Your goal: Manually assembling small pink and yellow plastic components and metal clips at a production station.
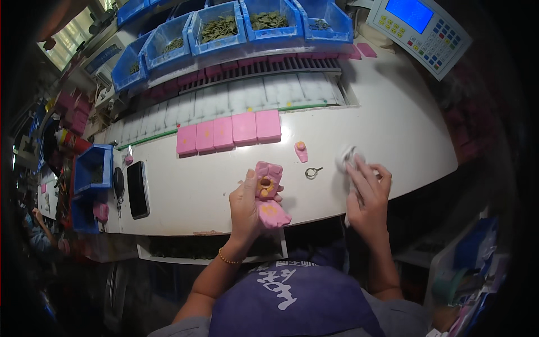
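My left hand (243, 205) grips a pink rubber mould (269, 172) that is opened out, one part folded down over the fingers. A hollow ringed in yellow shows in its upper part. My right hand (368, 194) is closed around a white round thing (348, 157), blurred by motion, at the right of the white table. On the tabletop between the hands lie a small pink piece with a yellow knob (301, 150) and a thin ring-shaped metal piece (311, 173). Several pink blocks (230, 132) stand side by side in a row beyond my left hand.
Blue bins (217, 28) with greenish pieces line the far shelf. A keypad device with a blue screen (418, 31) is at far right. A phone (137, 189) and dark key fob (118, 182) lie at left beside stacked blue bins (94, 168). An open drawer (210, 247) juts below the table edge.
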Demonstrator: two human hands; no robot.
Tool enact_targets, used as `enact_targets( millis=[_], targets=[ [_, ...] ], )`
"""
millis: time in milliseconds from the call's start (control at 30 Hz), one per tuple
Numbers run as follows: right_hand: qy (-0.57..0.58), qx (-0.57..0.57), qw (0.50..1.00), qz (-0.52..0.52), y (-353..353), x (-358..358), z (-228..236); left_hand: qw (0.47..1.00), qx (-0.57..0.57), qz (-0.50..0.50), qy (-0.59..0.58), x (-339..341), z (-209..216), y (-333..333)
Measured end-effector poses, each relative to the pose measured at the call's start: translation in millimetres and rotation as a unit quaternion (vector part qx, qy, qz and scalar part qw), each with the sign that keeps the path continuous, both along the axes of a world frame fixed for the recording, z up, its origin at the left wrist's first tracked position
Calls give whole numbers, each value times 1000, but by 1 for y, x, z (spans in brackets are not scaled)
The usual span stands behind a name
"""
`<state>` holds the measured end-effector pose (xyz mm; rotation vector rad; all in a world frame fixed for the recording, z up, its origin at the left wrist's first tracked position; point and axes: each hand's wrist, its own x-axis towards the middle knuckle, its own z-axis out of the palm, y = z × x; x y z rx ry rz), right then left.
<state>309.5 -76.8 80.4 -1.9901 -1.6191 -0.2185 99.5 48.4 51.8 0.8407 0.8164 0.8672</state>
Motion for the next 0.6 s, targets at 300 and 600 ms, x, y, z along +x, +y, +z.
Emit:
enact_targets(
  millis=[300,600],
  targets=[
    [472,-55,868,148,29,-54,-10,996,6,-86,1,6,6,-23],
    [330,-15,917,223,45,-19,-7,979,-29,-198,-43,-19,8,-11]
  ],
)
